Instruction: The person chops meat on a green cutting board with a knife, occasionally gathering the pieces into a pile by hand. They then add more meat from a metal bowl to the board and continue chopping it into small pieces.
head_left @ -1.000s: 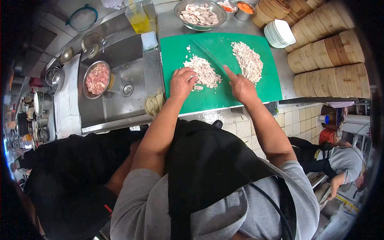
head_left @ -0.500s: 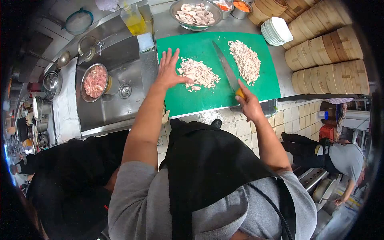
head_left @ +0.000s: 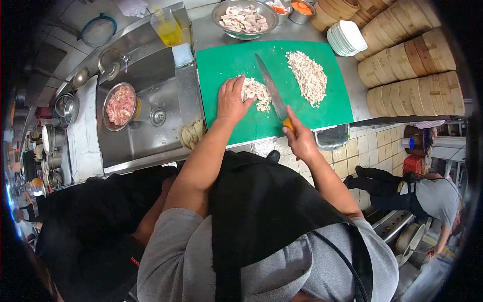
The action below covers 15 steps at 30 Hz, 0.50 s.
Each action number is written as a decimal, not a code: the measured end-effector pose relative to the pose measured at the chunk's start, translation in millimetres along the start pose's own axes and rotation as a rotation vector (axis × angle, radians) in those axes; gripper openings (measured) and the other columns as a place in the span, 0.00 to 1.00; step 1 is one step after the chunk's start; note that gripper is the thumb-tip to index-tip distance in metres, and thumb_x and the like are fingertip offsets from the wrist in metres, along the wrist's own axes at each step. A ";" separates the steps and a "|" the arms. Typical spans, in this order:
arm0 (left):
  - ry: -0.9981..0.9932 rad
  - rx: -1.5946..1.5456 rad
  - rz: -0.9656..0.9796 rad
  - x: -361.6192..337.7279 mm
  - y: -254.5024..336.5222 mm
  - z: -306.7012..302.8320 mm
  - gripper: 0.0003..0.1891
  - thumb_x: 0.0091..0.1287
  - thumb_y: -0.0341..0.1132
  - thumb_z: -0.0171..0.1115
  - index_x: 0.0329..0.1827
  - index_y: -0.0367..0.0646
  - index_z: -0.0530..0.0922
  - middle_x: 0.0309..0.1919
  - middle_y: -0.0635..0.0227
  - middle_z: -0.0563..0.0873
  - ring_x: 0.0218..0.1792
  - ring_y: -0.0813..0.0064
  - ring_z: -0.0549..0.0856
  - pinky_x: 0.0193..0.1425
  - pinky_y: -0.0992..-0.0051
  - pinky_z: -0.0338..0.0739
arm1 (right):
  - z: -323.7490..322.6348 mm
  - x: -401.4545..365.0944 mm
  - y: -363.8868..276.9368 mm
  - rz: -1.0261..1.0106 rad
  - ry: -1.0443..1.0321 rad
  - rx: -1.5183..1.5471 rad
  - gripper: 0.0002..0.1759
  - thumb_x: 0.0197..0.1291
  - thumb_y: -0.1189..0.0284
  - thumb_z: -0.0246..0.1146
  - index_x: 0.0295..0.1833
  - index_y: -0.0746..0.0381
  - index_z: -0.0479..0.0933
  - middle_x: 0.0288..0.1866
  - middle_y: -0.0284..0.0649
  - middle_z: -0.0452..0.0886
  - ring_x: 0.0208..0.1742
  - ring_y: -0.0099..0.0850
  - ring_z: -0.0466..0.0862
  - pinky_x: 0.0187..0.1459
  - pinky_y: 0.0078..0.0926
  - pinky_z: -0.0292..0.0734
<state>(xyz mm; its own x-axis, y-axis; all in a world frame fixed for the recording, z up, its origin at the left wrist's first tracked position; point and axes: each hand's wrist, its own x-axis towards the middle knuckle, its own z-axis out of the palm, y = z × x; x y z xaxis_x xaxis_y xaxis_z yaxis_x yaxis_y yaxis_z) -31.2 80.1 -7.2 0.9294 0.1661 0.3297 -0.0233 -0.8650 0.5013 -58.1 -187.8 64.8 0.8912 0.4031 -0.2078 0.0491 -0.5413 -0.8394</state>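
My right hand grips the yellow handle of a long kitchen knife. Its blade slants up and away over the green cutting board, along the right side of a pale chopped meat pile. Against that pile's left side rests my left hand, fingers extended, thumb apart, covering some of the pieces. A second pile of finely chopped meat lies farther right on the board, apart from the blade.
Behind the board stand a bowl of meat pieces, stacked white plates and bamboo steamers. Left is a sink with a bowl of raw meat. One person is close on my left, another farther right.
My left hand has moved right, from the pile's left edge onto its side, and the pile looks narrower. The knife has shifted left, up to the pile.
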 end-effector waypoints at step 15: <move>0.112 -0.179 -0.029 -24.1 7.1 -4.1 0.29 0.61 0.40 0.79 0.65 0.44 0.80 0.70 0.55 0.76 0.69 0.48 0.74 0.75 0.54 0.71 | -18.1 -9.4 2.2 -0.187 -0.069 -0.666 0.37 0.74 0.71 0.60 0.85 0.38 0.61 0.42 0.52 0.82 0.41 0.56 0.85 0.45 0.54 0.81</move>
<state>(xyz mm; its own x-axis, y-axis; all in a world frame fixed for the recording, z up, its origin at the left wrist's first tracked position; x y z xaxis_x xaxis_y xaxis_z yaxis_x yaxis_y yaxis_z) -55.3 71.9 -8.3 0.8840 0.2498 0.3952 -0.0717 -0.7628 0.6427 -58.3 -206.1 74.0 0.8113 0.5677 -0.1398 0.4849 -0.7869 -0.3817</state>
